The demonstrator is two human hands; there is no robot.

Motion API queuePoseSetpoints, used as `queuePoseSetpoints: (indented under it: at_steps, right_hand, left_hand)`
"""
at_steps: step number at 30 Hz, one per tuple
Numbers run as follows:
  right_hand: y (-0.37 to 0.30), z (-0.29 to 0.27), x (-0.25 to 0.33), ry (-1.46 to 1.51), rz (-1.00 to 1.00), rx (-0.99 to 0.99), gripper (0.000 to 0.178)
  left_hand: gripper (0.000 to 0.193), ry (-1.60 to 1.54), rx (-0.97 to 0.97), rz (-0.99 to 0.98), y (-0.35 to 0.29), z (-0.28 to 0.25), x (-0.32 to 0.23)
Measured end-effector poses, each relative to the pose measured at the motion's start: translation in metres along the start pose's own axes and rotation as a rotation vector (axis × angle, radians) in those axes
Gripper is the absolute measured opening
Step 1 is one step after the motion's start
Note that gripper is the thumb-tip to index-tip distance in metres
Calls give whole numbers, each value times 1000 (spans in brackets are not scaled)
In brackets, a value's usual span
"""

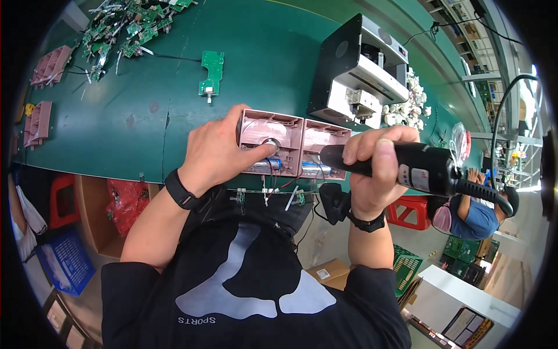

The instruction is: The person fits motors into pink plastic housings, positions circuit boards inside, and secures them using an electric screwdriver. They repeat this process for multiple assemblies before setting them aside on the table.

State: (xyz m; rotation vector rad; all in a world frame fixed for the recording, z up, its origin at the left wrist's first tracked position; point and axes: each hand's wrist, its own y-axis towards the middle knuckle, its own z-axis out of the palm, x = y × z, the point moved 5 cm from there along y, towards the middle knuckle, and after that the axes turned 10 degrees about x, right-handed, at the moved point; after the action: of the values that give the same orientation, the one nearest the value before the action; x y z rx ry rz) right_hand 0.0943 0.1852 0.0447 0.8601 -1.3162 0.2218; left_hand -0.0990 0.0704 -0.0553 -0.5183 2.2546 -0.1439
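At the table's near edge lies a pink plastic housing [298, 142] with two open bays. Silver-blue cylindrical cells [315, 169] and red and black wires show along its near side. My left hand [214, 148] grips the housing's left end, its thumb pressing a small round part inside the left bay. A black corded electric screwdriver [427, 168] is wrapped in my right hand [378, 166]. The tool points left into the right bay; I cannot tell whether its tip touches anything. Small green boards [241, 199] hang on wires below the housing.
A green board [213, 72] lies beyond my left hand, and a heap of boards [131, 29] at the far left. More pink housings [38, 123] sit at the left edge. A black-and-white machine [366, 72] stands right of centre, beside white parts [412, 102]. Another person [474, 215] sits at right.
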Motion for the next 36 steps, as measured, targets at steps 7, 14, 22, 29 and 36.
queuePoseSetpoints:
  at_steps: [7,14,22,29,36]
  right_hand:
    - [20,-32,53,69,-111,-16,15]
    - [64,-68,40,-60,-206,-201,17]
    - [44,-19,53,151,-39,-18,23]
    - [16,44,34,164,43,207,27]
    - [17,54,12,164,86,230,26]
  left_hand:
    - [74,5,-23,9,-5,1,4]
    - [79,-7,-19,7,-5,0,2]
    - [79,-31,4,-16,-4,1,4]
    - [75,10,-74,26,-5,0,5]
    - [71,-20,-76,52,-6,0,4]
